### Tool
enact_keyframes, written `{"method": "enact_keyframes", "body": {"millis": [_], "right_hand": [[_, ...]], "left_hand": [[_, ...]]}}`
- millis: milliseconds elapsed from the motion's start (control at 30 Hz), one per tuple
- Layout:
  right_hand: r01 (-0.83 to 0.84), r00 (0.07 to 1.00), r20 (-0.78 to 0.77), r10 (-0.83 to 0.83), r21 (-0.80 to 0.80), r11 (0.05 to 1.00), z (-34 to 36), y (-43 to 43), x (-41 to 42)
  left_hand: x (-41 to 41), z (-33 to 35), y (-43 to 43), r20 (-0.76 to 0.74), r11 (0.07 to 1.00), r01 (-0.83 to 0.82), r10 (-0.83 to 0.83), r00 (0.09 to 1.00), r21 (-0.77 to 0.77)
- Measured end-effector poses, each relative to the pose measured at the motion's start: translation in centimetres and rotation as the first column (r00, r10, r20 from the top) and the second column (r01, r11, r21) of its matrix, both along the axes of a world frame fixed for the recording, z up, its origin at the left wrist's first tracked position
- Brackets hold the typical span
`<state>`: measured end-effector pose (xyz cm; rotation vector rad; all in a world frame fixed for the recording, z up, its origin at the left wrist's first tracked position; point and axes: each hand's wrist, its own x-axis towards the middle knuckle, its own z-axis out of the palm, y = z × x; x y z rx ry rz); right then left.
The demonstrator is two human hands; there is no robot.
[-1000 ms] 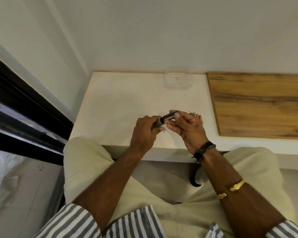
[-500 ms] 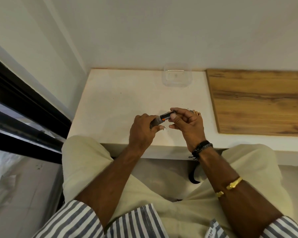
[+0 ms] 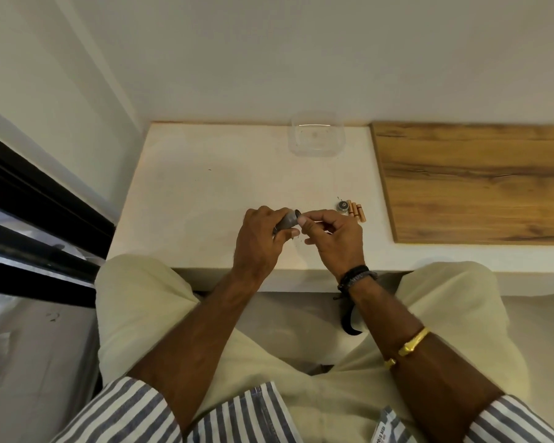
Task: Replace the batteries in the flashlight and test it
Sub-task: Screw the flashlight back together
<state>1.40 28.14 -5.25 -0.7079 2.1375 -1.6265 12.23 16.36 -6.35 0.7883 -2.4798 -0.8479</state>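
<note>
- Two bare hands meet over the near edge of a white tabletop [image 3: 205,187], at about 6 o'clock on its surface.
- The left hand [image 3: 259,241] is wrapped around a dark grey cylindrical flashlight body [image 3: 288,219], whose open end points toward 2 o'clock.
- The right hand [image 3: 333,238] sits just beside that open end, thumb and forefinger pinched together against it; whether anything is between them I cannot tell.
- Three small copper-coloured cylindrical batteries [image 3: 356,211] lie side by side on the tabletop at about 2 o'clock from the hands, near but apart from them.
- A small round dark flashlight cap [image 3: 342,206] lies just beside the batteries, on their 9 o'clock side.
- A clear plastic square container [image 3: 316,135] stands at 12 o'clock, against the wall.
- A brown wooden board [image 3: 477,180] covers the surface at 3 o'clock.
</note>
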Motion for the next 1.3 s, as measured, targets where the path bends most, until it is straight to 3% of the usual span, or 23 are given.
{"method": "enact_keyframes", "body": {"millis": [167, 267, 367, 533, 833, 967, 1067, 1167, 1300], "right_hand": [[0.188, 0.981, -0.082, -0.178, 0.135, 0.973, -0.6, 0.3, -2.6], [0.293, 0.947, -0.212, -0.242, 0.258, 0.921, -1.8, 0.8, -5.2], [0.311, 0.929, -0.323, -0.183, 0.409, 0.858, -2.5, 0.7, -6.9], [0.272, 0.934, -0.351, -0.068, 0.573, 0.773, -3.0, 0.0, -7.6], [0.262, 0.941, -0.334, -0.060, 0.603, 0.753, -2.8, -0.5, -7.6], [0.252, 0.942, -0.324, -0.082, 0.527, 0.812, -2.3, -0.5, -7.1], [0.257, 0.944, -0.290, -0.160, 0.339, 0.905, -1.3, -0.6, -6.0], [0.207, 0.978, -0.070, -0.198, 0.168, 0.964, -0.1, -0.2, -4.7], [0.048, 0.986, 0.160, -0.051, 0.022, 0.999, 0.9, 0.2, -3.2]], "left_hand": [[-0.2, -0.2, 0.0, 0.004, 0.998, 0.003, -0.004, 1.000, 0.067], [-0.2, -0.6, -0.2, -0.008, 0.995, 0.012, -0.011, 1.000, 0.103], [0.0, -0.8, -0.3, -0.020, 0.993, 0.020, -0.018, 1.000, 0.112], [0.1, -0.9, -0.3, -0.019, 0.993, 0.037, -0.035, 0.999, 0.112], [0.1, -1.2, -0.2, 0.007, 0.992, 0.065, -0.066, 0.998, 0.109], [0.2, -1.2, -0.3, 0.005, 0.993, 0.067, -0.068, 0.998, 0.101], [0.2, -1.0, -0.4, 0.001, 0.995, 0.052, -0.052, 0.999, 0.089], [0.2, -0.7, -0.4, -0.023, 0.994, 0.054, -0.052, 0.998, 0.094], [0.3, -0.4, -0.3, -0.039, 0.995, 0.059, -0.056, 0.998, 0.083]]}}
